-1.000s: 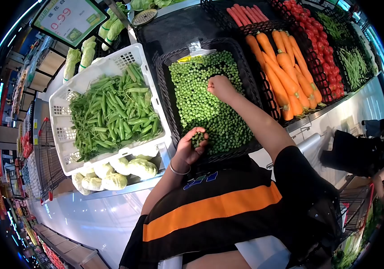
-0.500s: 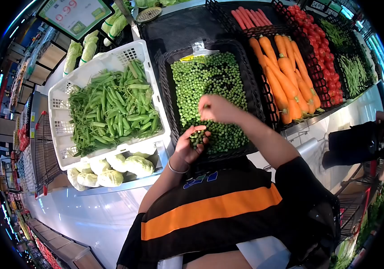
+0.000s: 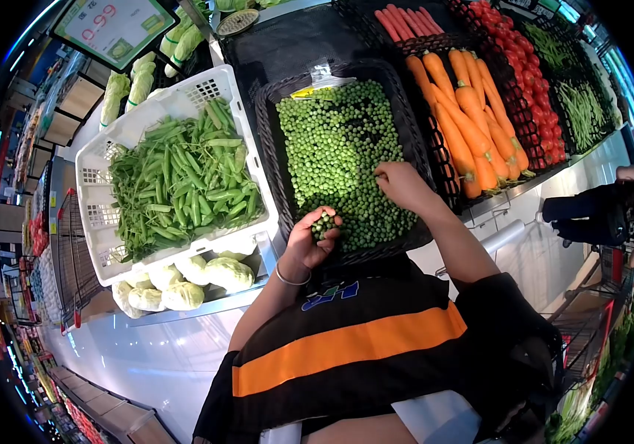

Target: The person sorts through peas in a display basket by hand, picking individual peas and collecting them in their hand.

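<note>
Loose green peas [image 3: 331, 140] fill a dark woven basket [image 3: 266, 126] in front of me. Over the basket's near left corner, my left hand [image 3: 312, 238] is cupped palm up, its fingers curled around a small heap of peas. My right hand [image 3: 404, 183] reaches in over the basket's right side, fingers pinched together at the surface of the peas. Whatever lies between those fingertips is too small to make out. A white crate [image 3: 89, 159] of green pea pods [image 3: 183, 177] stands to the left of the basket.
Carrots [image 3: 468, 118] and red tomatoes [image 3: 528, 81] lie in black trays to the right. Pale cabbages [image 3: 183, 285] sit below the white crate. A price sign [image 3: 113, 29] stands at the upper left. Another person [image 3: 591, 218] is at the right, near a shopping cart [image 3: 591, 318].
My right hand has moved right, away from above my left hand, and down to the peas on the basket's right side. My left hand stays cupped around its peas.
</note>
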The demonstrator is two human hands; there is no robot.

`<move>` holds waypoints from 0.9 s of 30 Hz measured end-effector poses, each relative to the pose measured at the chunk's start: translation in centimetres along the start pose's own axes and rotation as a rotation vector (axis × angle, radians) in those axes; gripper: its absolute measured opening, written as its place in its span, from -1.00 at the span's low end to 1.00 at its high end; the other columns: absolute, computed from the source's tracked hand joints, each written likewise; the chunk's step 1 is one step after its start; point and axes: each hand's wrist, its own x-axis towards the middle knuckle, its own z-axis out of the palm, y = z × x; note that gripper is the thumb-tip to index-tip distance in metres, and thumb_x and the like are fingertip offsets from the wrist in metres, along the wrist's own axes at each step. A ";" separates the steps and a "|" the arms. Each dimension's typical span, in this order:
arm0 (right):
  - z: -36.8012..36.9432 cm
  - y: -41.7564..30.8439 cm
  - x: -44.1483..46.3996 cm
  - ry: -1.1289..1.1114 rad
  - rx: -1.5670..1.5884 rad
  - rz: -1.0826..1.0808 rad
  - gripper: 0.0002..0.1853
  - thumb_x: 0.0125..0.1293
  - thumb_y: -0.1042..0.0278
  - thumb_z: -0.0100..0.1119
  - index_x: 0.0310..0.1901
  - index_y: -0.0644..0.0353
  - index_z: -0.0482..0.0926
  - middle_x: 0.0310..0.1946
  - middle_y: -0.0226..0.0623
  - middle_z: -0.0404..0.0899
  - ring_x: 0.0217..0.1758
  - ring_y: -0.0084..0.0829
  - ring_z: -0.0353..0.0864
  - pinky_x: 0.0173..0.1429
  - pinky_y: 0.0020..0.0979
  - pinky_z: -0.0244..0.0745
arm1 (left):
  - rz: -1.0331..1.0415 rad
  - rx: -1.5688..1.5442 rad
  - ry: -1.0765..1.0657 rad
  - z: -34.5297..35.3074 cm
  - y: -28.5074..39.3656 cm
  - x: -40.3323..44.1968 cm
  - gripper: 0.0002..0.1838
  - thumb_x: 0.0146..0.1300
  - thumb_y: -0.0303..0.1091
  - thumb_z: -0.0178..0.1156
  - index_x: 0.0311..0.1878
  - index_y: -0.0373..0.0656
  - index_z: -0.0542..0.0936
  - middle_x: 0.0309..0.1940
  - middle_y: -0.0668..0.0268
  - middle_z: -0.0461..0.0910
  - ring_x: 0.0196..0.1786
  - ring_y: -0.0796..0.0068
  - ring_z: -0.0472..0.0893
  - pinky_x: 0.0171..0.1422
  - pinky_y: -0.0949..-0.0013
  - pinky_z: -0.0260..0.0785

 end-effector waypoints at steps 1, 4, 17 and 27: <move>-0.4 0.0 0.0 -0.062 0.146 0.013 -0.83 0.19 0.43 0.05 -0.23 0.31 0.53 -0.29 -0.08 0.55 -0.21 -0.15 0.55 -0.09 -0.21 0.46 | 0.012 0.024 0.012 0.2 -0.1 -0.1 -0.81 0.30 -0.28 -0.01 -0.14 -0.18 0.44 -0.26 0.15 0.47 -0.48 0.54 0.37 -0.62 0.68 0.19; -0.1 -0.2 0.8 0.067 0.123 0.009 -0.86 0.19 0.44 0.04 -0.27 0.26 0.56 -0.35 -0.14 0.57 -0.25 -0.15 0.56 -0.14 -0.21 0.46 | 0.026 0.079 0.024 0.2 -0.1 0.0 -0.82 0.27 -0.29 0.00 -0.16 -0.17 0.44 -0.26 0.16 0.47 -0.48 0.55 0.36 -0.62 0.68 0.18; 1.0 0.8 4.5 0.036 0.408 0.019 -0.89 0.08 0.41 0.15 -0.38 0.25 0.50 -0.47 -0.24 0.55 -0.38 -0.31 0.56 -0.25 -0.33 0.45 | 0.050 0.126 0.074 0.7 -0.2 -0.2 -0.82 0.25 -0.27 0.01 -0.18 -0.15 0.44 -0.32 0.23 0.48 -0.50 0.56 0.35 -0.62 0.68 0.14; 3.1 -1.8 12.3 0.263 0.124 -0.179 -0.90 0.14 0.43 0.13 -0.32 0.21 0.58 -0.38 -0.22 0.50 -0.30 -0.21 0.51 -0.19 -0.24 0.44 | 0.032 0.127 0.050 0.7 0.0 -0.3 -0.83 0.26 -0.28 0.00 -0.18 -0.16 0.43 -0.30 0.19 0.48 -0.46 0.51 0.40 -0.61 0.66 0.22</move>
